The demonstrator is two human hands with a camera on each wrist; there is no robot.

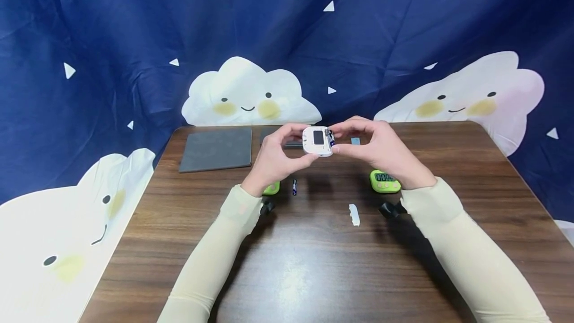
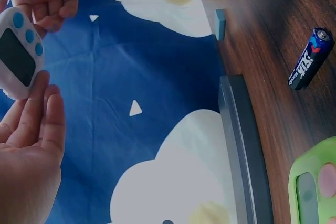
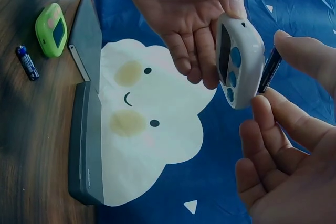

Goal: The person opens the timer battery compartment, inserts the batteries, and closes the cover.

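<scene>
Above the table, my left hand (image 1: 279,152) grips a small white digital timer (image 1: 317,139) by its edge, thumb and fingers on opposite sides. The timer's back, with its battery compartment uncovered, faces up in the head view; blue buttons and a dark screen show on its other face in the wrist views. My right hand (image 1: 381,144) pinches an AAA-looking battery (image 3: 270,71) between thumb and fingers at the timer's compartment side. How far that battery sits inside is unclear. Another blue-black battery (image 1: 294,187) lies on the table, and a white battery cover (image 1: 354,215) lies nearer me.
One green timer (image 1: 384,182) lies below my right wrist, another (image 1: 271,188) partly behind my left wrist. At the back left are a flat dark grey board (image 1: 217,148) and a dark box (image 1: 293,145). A small light-blue block (image 1: 356,141) lies behind my right hand.
</scene>
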